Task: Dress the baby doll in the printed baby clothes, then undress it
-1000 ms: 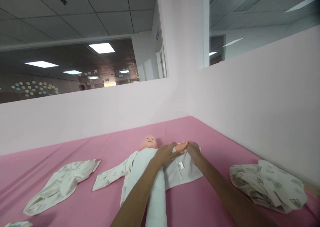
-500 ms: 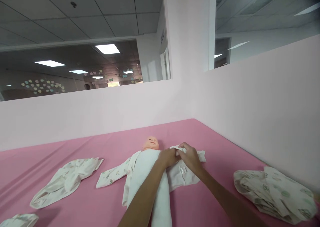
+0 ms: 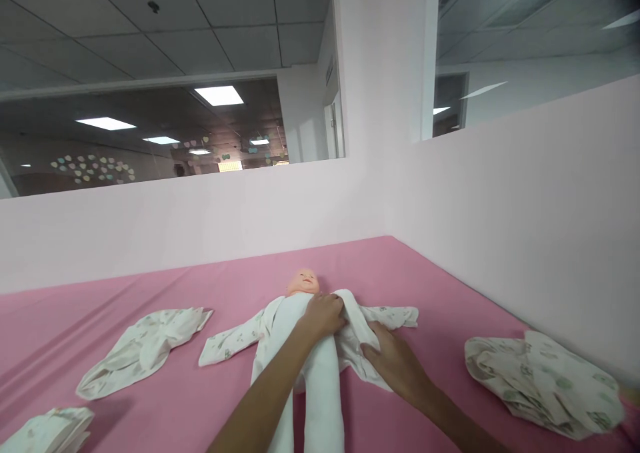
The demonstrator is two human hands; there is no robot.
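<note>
White printed cloth jacket (image 3: 354, 348) on a white, plastic-headed doll (image 3: 323, 374).
Front pinched by the right hand (image 3: 394, 358); left hand (image 3: 325, 314) curled at the chest, grip unclear; doll laid with head towards the pink cloth sheet's (image 3: 210, 406) far edge.

We find soft, even light across the pink sheet (image 3: 165, 406), a faint shadow at lower left, glaring ceiling light panels (image 3: 220, 96) at upper left, and a murky upper-right corner.

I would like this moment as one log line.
left hand: on doll, upper body | right hand: holding shirt edge | doll: lying face-up
</note>
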